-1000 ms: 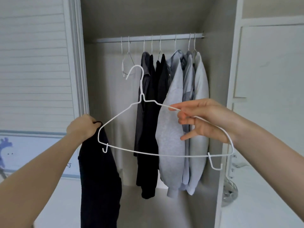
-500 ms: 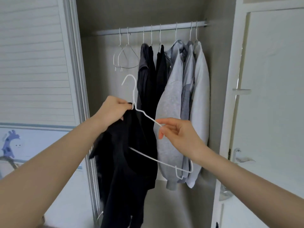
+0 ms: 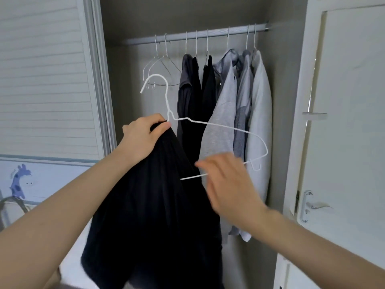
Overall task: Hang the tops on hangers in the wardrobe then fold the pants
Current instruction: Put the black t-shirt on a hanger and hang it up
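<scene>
Left hand (image 3: 143,138) grips the black top (image 3: 158,205) bunched at the white wire hanger's (image 3: 218,125) neck, in front of the open wardrobe (image 3: 279,80). Right hand (image 3: 229,184) is blurred at the hanger's lower bar; can't tell if its fingers are closed.

The plain black fabric top (image 3: 158,205) drapes over a white wire hanger (image 3: 218,126). Far behind hang black (image 3: 188,105) and grey garments (image 3: 225,113). A blue giraffe print (image 3: 18,182) decorates the left wall.
</scene>
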### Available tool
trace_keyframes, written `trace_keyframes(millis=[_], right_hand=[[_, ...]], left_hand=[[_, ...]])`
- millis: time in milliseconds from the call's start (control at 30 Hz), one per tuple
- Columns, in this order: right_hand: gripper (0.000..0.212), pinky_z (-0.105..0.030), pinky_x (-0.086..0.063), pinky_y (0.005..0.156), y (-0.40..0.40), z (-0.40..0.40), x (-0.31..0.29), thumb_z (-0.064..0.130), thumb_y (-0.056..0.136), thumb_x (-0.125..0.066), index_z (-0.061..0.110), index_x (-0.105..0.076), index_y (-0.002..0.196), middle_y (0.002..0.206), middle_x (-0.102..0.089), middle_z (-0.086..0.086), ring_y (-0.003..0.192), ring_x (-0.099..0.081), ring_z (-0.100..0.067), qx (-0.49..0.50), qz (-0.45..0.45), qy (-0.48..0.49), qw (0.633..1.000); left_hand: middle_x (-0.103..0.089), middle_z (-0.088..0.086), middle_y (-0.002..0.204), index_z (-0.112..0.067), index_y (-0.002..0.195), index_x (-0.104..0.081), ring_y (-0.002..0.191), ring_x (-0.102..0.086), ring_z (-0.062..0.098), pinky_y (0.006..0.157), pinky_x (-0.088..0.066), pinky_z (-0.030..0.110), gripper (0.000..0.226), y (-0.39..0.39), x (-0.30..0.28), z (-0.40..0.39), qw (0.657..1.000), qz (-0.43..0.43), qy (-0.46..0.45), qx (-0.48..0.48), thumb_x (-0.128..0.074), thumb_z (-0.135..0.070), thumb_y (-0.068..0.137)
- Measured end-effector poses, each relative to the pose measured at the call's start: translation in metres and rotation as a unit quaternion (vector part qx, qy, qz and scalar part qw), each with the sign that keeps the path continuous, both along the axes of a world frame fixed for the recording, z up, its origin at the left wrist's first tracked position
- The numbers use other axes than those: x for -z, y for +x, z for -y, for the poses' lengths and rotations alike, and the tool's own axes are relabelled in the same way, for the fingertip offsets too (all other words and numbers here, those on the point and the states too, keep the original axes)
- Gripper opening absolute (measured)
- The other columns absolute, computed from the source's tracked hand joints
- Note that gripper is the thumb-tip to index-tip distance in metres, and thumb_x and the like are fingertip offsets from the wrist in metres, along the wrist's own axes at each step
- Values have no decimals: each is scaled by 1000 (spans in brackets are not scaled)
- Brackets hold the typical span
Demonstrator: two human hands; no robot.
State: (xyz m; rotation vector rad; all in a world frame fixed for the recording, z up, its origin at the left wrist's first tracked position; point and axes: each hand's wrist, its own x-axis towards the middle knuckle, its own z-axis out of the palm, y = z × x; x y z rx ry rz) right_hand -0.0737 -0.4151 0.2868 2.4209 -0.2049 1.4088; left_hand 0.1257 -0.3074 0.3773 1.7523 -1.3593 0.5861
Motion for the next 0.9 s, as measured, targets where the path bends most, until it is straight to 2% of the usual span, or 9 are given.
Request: trace_keyframes(millis=[100,167,233,333,433,533,667,800,900], right_hand=[[40,-29,-43,92,15,-20,22,30,92,-52,10,-53,127,110,-61,-4,105,-52,-22,-47,-132,177,974],[47,-22,-40,92,27,-28,30,39,92,-56,15,-48,132,115,-60,-4,110,-53,-18,-103,-202,349,910],[45,-26,-45,92,36,-29,39,43,89,-59,19,-49,126,112,-63,-3,106,-58,-17,-161,-262,426,851],[35,-39,-41,99,32,-23,53,50,89,-53,16,-55,98,97,-64,2,99,-59,-20,-117,-363,330,864],[33,-46,-24,108,13,0,56,44,91,-48,15,-54,103,95,-61,-4,98,-57,-26,1,-391,89,916],[7,-39,-48,94,-1,22,43,20,82,-60,13,-61,83,73,-59,-1,71,-57,-21,-34,-296,-83,951],[7,-40,-43,104,-14,45,26,9,83,-60,9,-67,81,66,-54,-1,61,-51,-20,-92,-226,-122,962],[12,-45,-33,112,-22,64,16,16,90,-59,9,-68,95,73,-59,4,70,-55,-12,-100,-202,-49,973],[13,-38,-48,94,-27,75,0,18,92,-59,12,-67,101,85,-64,5,82,-60,-8,-127,-181,63,973]], left_hand=[[-67,-5,83,-25,89,-66,87,-61,19,101,-38,55,24,-5,-1,6,1000,-21,-6,-2,-50,-40,99],[-68,-4,85,-26,89,-67,89,-61,18,101,-39,54,24,-10,-1,10,999,-29,-18,11,-51,-41,99],[-68,-3,84,-25,88,-68,89,-61,19,101,-39,55,25,-11,-1,11,999,-40,-25,19,-51,-41,98],[-66,-6,83,-25,86,-67,89,-60,20,101,-39,57,25,1,-2,4,998,-45,-35,14,-51,-40,98],[-67,-10,87,-28,90,-66,93,-59,18,102,-34,51,24,21,0,-9,999,-24,-35,-23,-49,-42,99],[-66,-12,91,-30,94,-65,95,-56,15,87,-22,37,24,40,8,-22,996,20,-24,-83,-46,-43,100],[-65,-10,90,-31,92,-64,92,-53,16,85,-19,36,25,58,16,-31,995,-21,-27,-97,-44,-44,101],[-65,-12,87,-32,89,-63,89,-53,15,86,-16,34,24,66,19,-37,994,-31,-47,-97,-46,-45,100],[-66,-14,89,-33,92,-64,90,-54,13,78,-12,29,21,68,21,-41,994,-9,-43,-102,-47,-45,99]])
